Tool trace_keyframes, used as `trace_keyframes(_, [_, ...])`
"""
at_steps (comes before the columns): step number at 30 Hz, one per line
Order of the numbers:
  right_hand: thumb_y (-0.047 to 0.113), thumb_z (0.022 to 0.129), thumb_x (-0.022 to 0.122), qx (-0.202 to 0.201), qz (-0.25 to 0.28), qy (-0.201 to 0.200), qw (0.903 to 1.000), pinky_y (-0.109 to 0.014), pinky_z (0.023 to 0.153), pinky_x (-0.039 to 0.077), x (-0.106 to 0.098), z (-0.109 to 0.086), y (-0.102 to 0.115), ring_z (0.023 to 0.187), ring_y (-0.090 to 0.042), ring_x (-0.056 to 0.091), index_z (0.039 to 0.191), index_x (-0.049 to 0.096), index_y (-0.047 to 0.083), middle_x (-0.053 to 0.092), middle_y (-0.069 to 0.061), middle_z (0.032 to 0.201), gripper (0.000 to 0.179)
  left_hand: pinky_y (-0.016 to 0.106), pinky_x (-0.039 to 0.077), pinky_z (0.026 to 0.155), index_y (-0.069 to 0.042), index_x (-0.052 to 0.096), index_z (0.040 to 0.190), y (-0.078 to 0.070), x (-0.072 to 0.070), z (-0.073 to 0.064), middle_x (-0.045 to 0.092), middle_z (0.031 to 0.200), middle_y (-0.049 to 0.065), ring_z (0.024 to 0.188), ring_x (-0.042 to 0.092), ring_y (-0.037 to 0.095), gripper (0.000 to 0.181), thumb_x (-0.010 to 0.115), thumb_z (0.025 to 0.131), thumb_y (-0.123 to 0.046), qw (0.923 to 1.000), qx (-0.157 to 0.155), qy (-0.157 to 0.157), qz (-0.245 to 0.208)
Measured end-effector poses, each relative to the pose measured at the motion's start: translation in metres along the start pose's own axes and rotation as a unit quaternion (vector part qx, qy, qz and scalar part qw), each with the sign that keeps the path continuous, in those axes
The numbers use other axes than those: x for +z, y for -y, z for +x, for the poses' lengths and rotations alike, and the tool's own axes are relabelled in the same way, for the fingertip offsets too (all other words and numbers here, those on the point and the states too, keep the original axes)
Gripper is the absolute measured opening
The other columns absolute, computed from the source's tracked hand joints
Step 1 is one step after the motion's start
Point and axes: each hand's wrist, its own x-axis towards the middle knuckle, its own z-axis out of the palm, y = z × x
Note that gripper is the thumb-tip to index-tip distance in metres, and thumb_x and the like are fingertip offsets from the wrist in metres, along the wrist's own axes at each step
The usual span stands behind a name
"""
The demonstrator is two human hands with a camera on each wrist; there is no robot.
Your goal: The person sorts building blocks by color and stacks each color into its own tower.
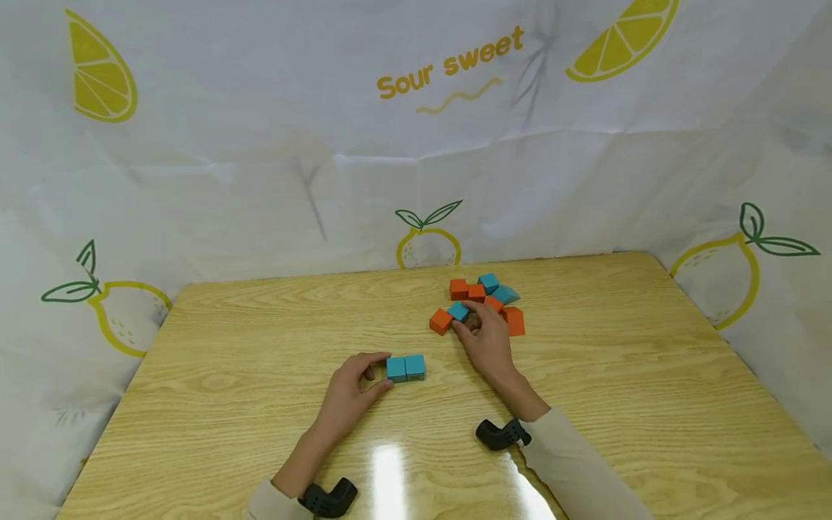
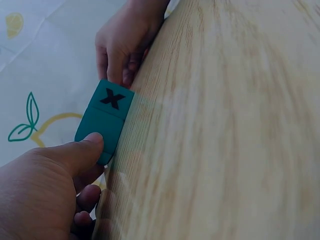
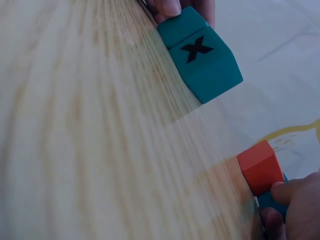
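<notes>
Left hand (image 1: pixel 347 393)'s pinching the blue pair (image 1: pixel 407 368) up close; around 2 o'clock from there the right hand (image 1: pixel 489 343)'s grasping another blue block (image 1: pixel 458 311). I'm guessing it's being picked out, so lifting is probably needing care: an orange cube (image 1: pixel 440 322)'s crowding it at 8 o'clock, more blocks (image 1: pixel 494 302) at 2.

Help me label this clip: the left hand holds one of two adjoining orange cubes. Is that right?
Not quite: the adjoining cubes are blue, not orange, as the head view shows. The left hand does hold one of the two.
</notes>
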Motion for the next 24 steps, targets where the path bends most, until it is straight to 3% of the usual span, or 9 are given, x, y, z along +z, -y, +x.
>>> trace_keyframes(9, [0.008, 0.088, 0.071, 0.011, 0.048, -0.028, 0.9984, -0.03, 0.062, 0.048, -0.004, -0.004, 0.003, 0.074, -0.021, 0.056, 0.123, 0.061, 0.0, 0.056, -0.016, 0.091, 0.037, 0.027, 0.035, 0.064, -0.009, 0.064, 0.123, -0.001, -0.001, 0.0, 0.056, 0.089, -0.003, 0.075, 0.045, 0.015, 0.043, 0.076, 0.081, -0.013, 0.9998, -0.015, 0.011, -0.002])
trace_keyframes(24, [0.013, 0.086, 0.073, 0.0, 0.107, -0.058, 0.9925, -0.029, 0.066, 0.049, -0.006, -0.004, 0.013, 0.079, -0.02, 0.058, 0.123, 0.06, 0.005, 0.058, -0.013, 0.095, 0.04, 0.027, 0.037, 0.064, -0.009, 0.065, 0.121, 0.002, 0.001, 0.0, 0.058, 0.089, -0.003, 0.075, 0.045, 0.013, 0.043, 0.077, 0.081, -0.014, 0.9999, 0.009, 0.002, 0.008])
